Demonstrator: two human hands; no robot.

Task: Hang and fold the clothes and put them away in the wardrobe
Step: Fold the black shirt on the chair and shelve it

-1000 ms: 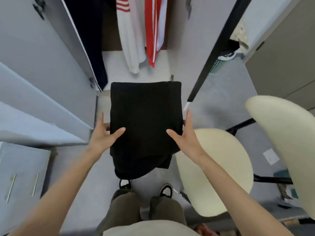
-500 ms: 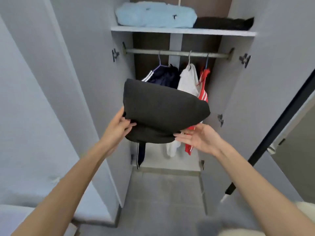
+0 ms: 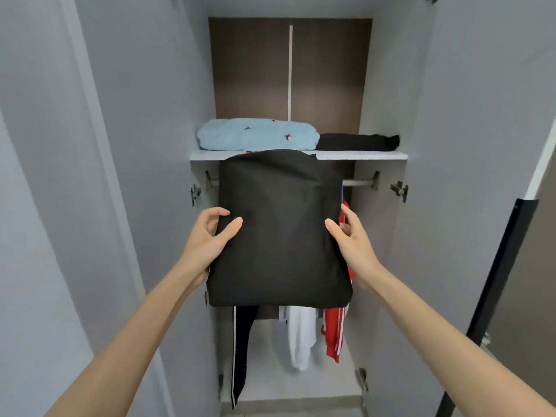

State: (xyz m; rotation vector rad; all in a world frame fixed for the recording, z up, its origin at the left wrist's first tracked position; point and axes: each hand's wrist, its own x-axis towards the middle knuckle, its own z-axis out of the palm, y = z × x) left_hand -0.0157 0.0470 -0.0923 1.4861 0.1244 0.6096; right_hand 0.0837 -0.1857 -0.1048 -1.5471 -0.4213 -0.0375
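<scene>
Shelf (image 3: pixel 361 155) in grey wardrobe (image 3: pixel 135 145) held blue fold (image 3: pixel 255 135) & black fold (image 3: pixel 358 142) while left hand (image 3: pixel 207 239) & right hand (image 3: pixel 353 242) pinched black garment (image 3: pixel 279 236) by its sides.

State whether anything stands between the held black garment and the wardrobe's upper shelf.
Nothing blocks the way, but the shelf already holds a folded blue garment and a folded black item, so the held garment likely goes on top.

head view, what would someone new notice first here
The folded black garment fills the centre, held by its side edges between the left hand and right hand, in front of the open wardrobe. Just above it, a light blue folded garment lies on the shelf; a red garment hangs below.
</scene>
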